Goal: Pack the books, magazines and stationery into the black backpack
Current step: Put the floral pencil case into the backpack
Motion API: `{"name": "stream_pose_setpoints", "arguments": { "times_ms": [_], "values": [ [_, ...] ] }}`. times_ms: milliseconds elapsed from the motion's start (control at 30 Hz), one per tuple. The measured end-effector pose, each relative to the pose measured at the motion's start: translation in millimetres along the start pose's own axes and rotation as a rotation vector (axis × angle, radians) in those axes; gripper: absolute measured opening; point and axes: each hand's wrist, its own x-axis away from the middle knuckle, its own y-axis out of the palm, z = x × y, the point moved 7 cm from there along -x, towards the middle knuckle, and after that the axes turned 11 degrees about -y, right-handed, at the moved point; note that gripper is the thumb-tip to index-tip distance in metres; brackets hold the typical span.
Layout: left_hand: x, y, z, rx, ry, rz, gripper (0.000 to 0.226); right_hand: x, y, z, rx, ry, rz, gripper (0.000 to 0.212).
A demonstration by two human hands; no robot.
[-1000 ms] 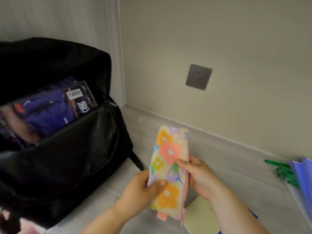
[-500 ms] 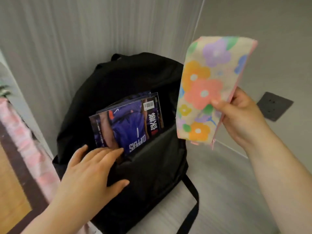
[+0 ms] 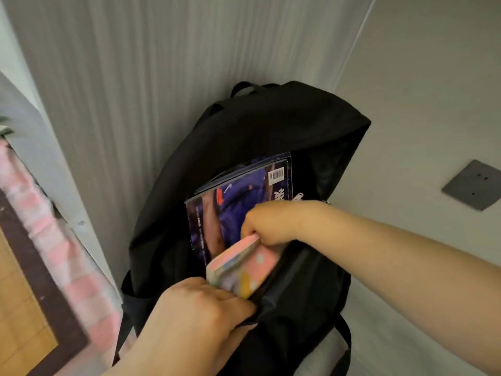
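The black backpack [image 3: 271,126] stands open against the wall in the corner. Magazines with purple covers [image 3: 235,196] stick out of its main compartment. My right hand [image 3: 273,222] is shut on the top edge of a floral pencil pouch [image 3: 242,268], which sits halfway inside the opening, in front of the magazines. My left hand [image 3: 195,313] grips the front rim of the backpack's opening and holds it outward. The pouch's lower part is hidden inside the bag.
A grey wall socket [image 3: 473,184] is on the wall to the right. Pink checked fabric [image 3: 54,240] and a dark wooden frame [image 3: 35,280] lie at the left. A backpack strap [image 3: 343,346] hangs over the grey desk surface at the bottom.
My right hand has brought the pouch down from beside the bag into its opening. My left hand has moved from resting on the front panel to gripping the rim.
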Motion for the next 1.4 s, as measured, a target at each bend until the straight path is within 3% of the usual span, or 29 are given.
{"name": "stream_pose_setpoints", "arguments": {
  "times_ms": [133,333,467,667,800,967,1133,1267,1400],
  "values": [
    [-0.7,-0.4,1.0,0.032,0.023,-0.025,0.026,-12.4,32.6,-11.3,0.119,-0.020,-0.218,0.034],
    [0.6,-6.8,1.0,0.101,0.059,-0.027,0.028,-6.2,76.2,-17.1,0.032,0.017,-0.488,0.038],
    [-3.6,-1.6,-6.5,0.102,-0.034,-0.082,0.030,3.6,58.0,-3.7,-0.189,0.094,-0.325,0.037],
    [-12.1,-6.3,4.5,0.158,-0.081,-0.105,0.040,63.0,7.7,16.3,-0.426,0.267,0.243,0.033],
    [-15.2,-2.7,40.7,0.264,0.049,-0.077,0.043,144.6,6.8,22.8,-0.661,0.441,0.610,0.026],
    [-10.9,16.3,116.2,0.424,0.268,-0.140,0.058,264.0,87.0,9.5,-0.960,0.713,0.973,0.021],
    [16.3,64.1,197.7,0.478,0.369,-0.217,0.065,365.3,246.2,-32.5,-0.990,1.159,0.936,0.022],
    [42.8,120.9,264.1,0.575,0.316,-0.428,0.019,453.1,367.1,-84.2,-0.884,1.514,0.756,0.028],
    [75.5,183.6,323.6,0.545,0.196,-0.616,0.030,544.0,444.9,-126.5,-0.807,1.770,0.631,0.034]
  ]
}}
